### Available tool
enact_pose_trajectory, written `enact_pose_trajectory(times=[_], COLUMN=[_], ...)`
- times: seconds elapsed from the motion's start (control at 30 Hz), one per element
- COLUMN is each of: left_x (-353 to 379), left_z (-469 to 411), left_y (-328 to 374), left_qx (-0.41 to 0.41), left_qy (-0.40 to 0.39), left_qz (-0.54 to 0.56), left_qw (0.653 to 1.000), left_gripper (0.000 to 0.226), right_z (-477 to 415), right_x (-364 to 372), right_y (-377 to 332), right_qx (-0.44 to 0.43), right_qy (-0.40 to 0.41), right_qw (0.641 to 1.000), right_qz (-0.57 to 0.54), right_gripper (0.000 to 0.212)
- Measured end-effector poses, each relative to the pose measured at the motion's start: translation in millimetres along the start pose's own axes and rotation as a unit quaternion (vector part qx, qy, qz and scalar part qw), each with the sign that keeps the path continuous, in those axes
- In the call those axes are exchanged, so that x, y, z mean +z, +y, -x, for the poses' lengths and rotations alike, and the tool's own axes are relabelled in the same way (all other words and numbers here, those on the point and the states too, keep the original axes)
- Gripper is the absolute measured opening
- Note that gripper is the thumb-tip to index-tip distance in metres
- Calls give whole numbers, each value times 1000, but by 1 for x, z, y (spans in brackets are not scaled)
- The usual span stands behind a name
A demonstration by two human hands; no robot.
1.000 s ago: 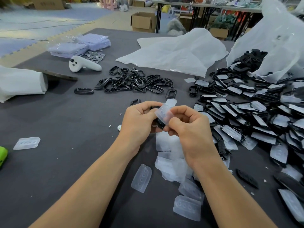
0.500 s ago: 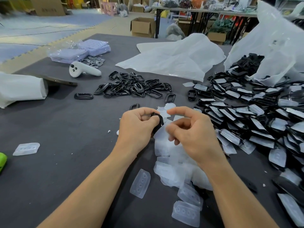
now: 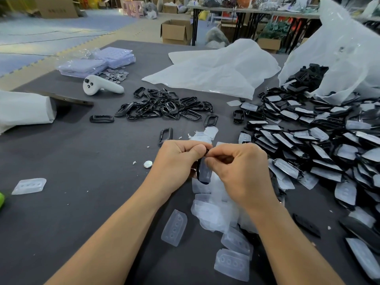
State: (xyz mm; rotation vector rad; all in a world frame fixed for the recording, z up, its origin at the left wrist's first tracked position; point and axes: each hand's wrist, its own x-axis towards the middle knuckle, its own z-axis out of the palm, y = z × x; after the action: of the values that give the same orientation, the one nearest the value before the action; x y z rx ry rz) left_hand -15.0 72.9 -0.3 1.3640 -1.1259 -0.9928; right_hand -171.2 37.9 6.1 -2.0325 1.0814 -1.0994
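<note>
Both hands met on one black shell (image 3: 198,170) held just above the counter (image 3: 82,202): left hand (image 3: 176,161) had its fingers curled round it, right hand (image 3: 240,171) pinched its top edge with thumb and forefinger, clear insert (image 3: 206,173) on its face, heap of clear inserts (image 3: 216,212) right below.

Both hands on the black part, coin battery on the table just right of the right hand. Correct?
No. In the head view the coin battery lies on the table just left of the left hand, not right of the right hand. Both hands do hold the black part.
</note>
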Motion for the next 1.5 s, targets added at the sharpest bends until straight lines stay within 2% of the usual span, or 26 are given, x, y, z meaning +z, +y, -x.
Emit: enact_pose_trajectory(times=[0.1, 0.2, 0.37, 0.5, 0.6, 0.87, 1.13, 1.37, 1.5], left_x=[0, -2, -3, -1, -1, 3, 3, 4, 4], left_z=[3, 4, 5, 5, 3, 2, 3, 4, 2], left_y=[3, 6, 9, 8, 8, 6, 6, 7, 8], left_qx=[-32, -46, -39, -42, -48, -47, -17, -10, -23], left_qy=[-31, -59, -89, -64, -51, 33, 22, 85, 89], left_qz=[62, 104, 89, 83, 77, 107, 128, 73, 62], left_qw=[997, 992, 991, 994, 995, 993, 991, 994, 994], left_gripper=[33, 37, 43, 45, 45, 42, 35, 15, 14], right_z=[0, 0, 1, 1, 2, -4, -5, -1, -1], right_x=[1, 1, 3, 6, 12, 9, 7, 7, 8], right_y=[0, 2, 3, 4, 0, 3, 1, -2, -2], right_qx=[-15, -13, 6, 54, 51, 137, 132, 107, 96], right_qy=[19, 40, 87, 123, 128, 54, 33, 44, 47], right_qw=[1000, 999, 995, 989, 988, 989, 989, 993, 994], right_qz=[20, 33, 52, 66, 64, -24, -49, -14, -13], right_gripper=[26, 15, 18, 31, 31, 19, 20, 19, 18])
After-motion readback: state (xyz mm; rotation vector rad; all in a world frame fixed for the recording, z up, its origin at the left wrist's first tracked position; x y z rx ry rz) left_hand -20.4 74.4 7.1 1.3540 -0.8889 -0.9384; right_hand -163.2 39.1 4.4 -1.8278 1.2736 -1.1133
